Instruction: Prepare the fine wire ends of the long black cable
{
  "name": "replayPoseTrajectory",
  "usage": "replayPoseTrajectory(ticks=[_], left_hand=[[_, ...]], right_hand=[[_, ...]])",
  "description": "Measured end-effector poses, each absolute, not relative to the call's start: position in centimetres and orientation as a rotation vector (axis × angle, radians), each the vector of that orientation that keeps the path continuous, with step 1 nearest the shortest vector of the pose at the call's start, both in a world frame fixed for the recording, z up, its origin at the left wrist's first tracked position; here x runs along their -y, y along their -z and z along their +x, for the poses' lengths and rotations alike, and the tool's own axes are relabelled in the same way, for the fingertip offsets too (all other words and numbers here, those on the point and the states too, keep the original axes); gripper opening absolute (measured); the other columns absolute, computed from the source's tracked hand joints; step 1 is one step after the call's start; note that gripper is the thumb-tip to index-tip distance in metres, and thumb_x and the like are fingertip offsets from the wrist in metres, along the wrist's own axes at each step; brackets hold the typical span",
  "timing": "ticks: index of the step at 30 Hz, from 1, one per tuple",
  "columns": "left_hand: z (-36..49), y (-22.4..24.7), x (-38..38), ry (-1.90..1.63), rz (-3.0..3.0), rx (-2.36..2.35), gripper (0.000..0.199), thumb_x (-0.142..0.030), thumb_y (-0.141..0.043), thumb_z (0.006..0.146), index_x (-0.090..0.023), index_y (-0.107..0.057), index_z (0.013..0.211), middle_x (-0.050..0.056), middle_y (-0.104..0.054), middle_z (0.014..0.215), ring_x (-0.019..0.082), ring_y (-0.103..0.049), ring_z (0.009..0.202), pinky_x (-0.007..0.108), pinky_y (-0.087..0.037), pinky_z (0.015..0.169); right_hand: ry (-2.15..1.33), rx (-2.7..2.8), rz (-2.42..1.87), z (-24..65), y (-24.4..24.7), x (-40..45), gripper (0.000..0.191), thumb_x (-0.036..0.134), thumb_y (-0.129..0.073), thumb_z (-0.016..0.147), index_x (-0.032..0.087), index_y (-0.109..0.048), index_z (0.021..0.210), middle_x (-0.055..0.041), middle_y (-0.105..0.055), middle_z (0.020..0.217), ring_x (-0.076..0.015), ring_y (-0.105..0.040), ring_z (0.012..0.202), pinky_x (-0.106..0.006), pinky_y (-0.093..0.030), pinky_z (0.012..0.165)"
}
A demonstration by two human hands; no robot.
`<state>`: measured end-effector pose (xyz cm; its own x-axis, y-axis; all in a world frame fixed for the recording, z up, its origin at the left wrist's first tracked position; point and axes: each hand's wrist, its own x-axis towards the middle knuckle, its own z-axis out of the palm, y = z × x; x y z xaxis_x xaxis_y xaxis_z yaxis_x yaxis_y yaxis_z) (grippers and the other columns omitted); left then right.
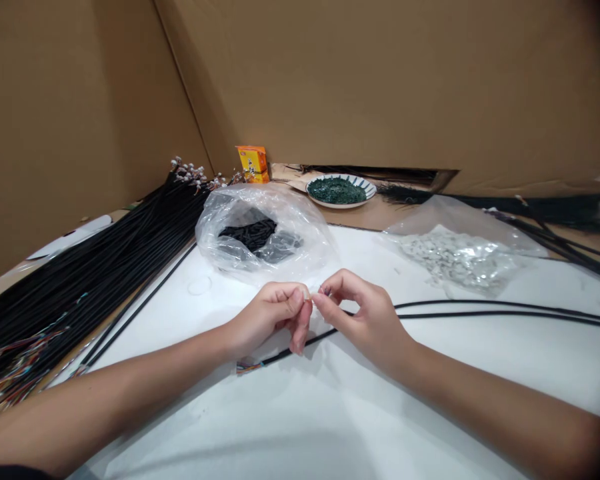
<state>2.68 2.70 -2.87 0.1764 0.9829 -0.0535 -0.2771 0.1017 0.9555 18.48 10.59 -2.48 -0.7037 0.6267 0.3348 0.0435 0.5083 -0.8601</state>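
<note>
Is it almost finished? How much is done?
Maybe done: a big heap of black cables lies on the left, with coloured wire ends. In hand: the left hand and right hand pinch something tiny beside a loose black cable. Left to do: a clear bag of black pieces and a bag of small pale pieces look well filled, so probably plenty remains.

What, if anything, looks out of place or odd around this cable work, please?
A small yellow-and-orange carton, possibly a drink box, stands at the back corner near a dish of green granules. It looks odd because it seems unrelated to the bundled black cables on the bench.
</note>
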Motion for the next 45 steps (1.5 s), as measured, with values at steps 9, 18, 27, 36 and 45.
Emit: replayPoseTrajectory(ticks=[9,18,27,36,45], left_hand=[[2.7,2.8,-2.7,-1.147,1.001,-0.914,0.037,-0.033,-0.040,0.092,-0.012,-0.054,0.065,0.004,-0.057,0.045,0.012,-0.051,0.041,0.023,-0.041,0.049],[2.8,2.8,-2.5,-1.170,1.010,-0.918,0.035,-0.033,-0.039,0.093,-0.013,-0.051,0.066,0.001,-0.053,0.044,0.010,-0.047,0.040,0.021,-0.037,0.047],[2.7,2.3,-2.4,-1.140,0.961,-0.848,0.036,-0.036,-0.049,0.088,-0.014,-0.046,0.060,-0.005,-0.038,0.039,0.008,-0.043,0.038,0.018,-0.032,0.046],[2.4,2.0,-2.0,-1.051,0.961,-0.772,0.036,-0.033,-0.045,0.089,-0.015,-0.044,0.059,-0.008,-0.027,0.040,0.008,-0.041,0.037,0.020,-0.030,0.047],[2.2,2.2,-2.3,-0.947,0.893,-0.572,0.036,-0.033,-0.043,0.089,-0.016,-0.043,0.058,-0.007,-0.024,0.037,0.009,-0.039,0.035,0.018,-0.028,0.040]], right_hand=[[-0.943,2.112,-0.464,18.5,3.0,-10.6,0.013,0.027,-0.058,0.084,0.019,-0.053,0.076,0.0035,-0.057,0.066,-0.0074,-0.052,0.057,-0.017,-0.040,0.049],[-0.215,2.119,-0.252,18.5,3.1,-10.7,0.011,0.020,-0.061,0.084,0.018,-0.054,0.076,0.0027,-0.063,0.066,-0.0091,-0.059,0.059,-0.021,-0.044,0.058],[0.214,2.138,-0.022,19.0,2.0,-10.6,0.008,0.017,-0.063,0.081,0.016,-0.055,0.082,0.0009,-0.069,0.074,-0.0098,-0.061,0.061,-0.032,-0.050,0.082],[0.299,2.108,0.073,19.0,1.8,-10.4,0.007,0.017,-0.050,0.088,0.015,-0.057,0.085,0.0018,-0.069,0.069,-0.0099,-0.062,0.059,-0.036,-0.050,0.085],[0.169,2.090,0.082,18.9,2.2,-10.3,0.002,0.017,-0.055,0.086,0.015,-0.057,0.086,0.0017,-0.069,0.071,-0.0087,-0.062,0.058,-0.036,-0.049,0.087]])
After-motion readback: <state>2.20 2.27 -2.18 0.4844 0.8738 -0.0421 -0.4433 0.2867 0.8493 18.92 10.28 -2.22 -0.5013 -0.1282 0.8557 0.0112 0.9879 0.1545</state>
